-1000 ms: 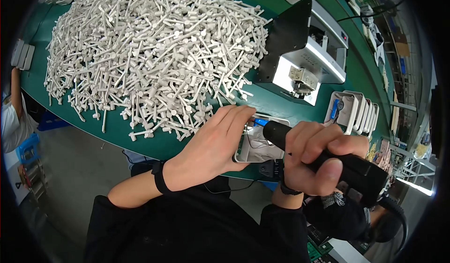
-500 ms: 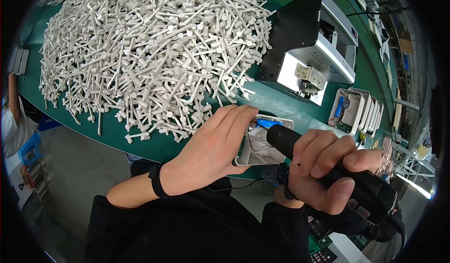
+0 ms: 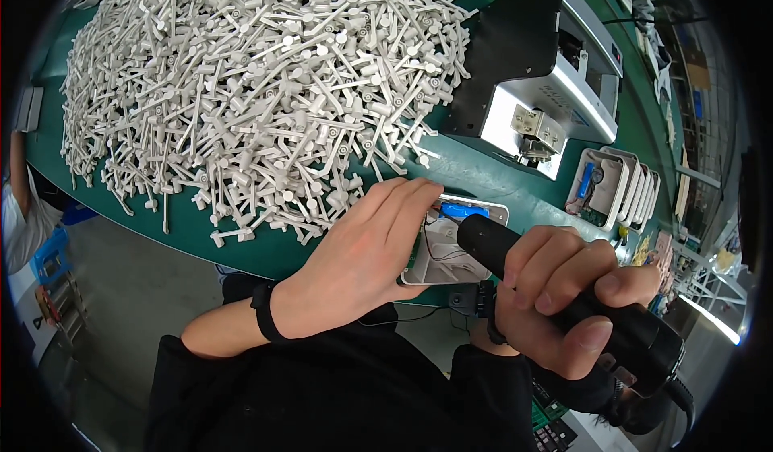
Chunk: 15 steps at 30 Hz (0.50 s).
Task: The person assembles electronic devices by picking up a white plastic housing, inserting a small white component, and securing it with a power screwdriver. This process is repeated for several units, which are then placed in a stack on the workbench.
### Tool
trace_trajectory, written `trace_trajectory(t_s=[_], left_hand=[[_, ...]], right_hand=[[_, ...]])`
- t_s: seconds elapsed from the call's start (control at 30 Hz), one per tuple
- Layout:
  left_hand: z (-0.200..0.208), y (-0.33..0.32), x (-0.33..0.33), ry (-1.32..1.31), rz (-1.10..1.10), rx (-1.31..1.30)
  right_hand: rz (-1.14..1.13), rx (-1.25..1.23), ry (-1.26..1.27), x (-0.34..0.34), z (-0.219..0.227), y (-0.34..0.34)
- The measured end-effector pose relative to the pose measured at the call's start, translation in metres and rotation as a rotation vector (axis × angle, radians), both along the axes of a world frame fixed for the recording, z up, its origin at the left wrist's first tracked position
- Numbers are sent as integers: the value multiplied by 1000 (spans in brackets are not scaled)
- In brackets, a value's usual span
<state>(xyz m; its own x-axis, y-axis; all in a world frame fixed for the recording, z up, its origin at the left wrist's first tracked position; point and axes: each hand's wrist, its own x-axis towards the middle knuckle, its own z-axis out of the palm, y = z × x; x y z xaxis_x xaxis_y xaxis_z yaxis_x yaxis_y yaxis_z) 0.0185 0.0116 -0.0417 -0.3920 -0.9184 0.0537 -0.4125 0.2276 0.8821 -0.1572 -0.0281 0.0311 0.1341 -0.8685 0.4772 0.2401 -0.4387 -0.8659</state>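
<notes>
My left hand [image 3: 346,251] is wrapped over the left side of a small white plastic housing [image 3: 442,278], holding it at the table's front edge. Inside the housing lie a blue cylindrical battery cell [image 3: 463,210], thin wires and part of a green circuit board. A black electric screwdriver [image 3: 485,241] is gripped in my right hand [image 3: 555,295], its body slanting down to the left over the housing. Its nose hides part of the housing's right side, and the tip's exact contact cannot be made out.
A large heap of white plastic lever-like pieces [image 3: 266,90] covers the left and middle of the green table. Behind the housing stands a black and silver machine [image 3: 523,90]. Stacked white housings [image 3: 616,186] sit at the right. Another person's arm and sleeve [image 3: 24,210] show far left.
The view has shifted slightly. Both hands keep their grips, and the screwdriver stays over the housing with almost no movement.
</notes>
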Motion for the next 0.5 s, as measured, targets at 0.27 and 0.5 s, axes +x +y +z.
trace_trajectory(t_s=[0.27,0.5], left_hand=[[0,-1,-2,18,-8,17],[1,-1,-2,7,-4,-28]], right_hand=[[8,16,47,-2,-2,1],[-41,59,-13,1,-3,-1]])
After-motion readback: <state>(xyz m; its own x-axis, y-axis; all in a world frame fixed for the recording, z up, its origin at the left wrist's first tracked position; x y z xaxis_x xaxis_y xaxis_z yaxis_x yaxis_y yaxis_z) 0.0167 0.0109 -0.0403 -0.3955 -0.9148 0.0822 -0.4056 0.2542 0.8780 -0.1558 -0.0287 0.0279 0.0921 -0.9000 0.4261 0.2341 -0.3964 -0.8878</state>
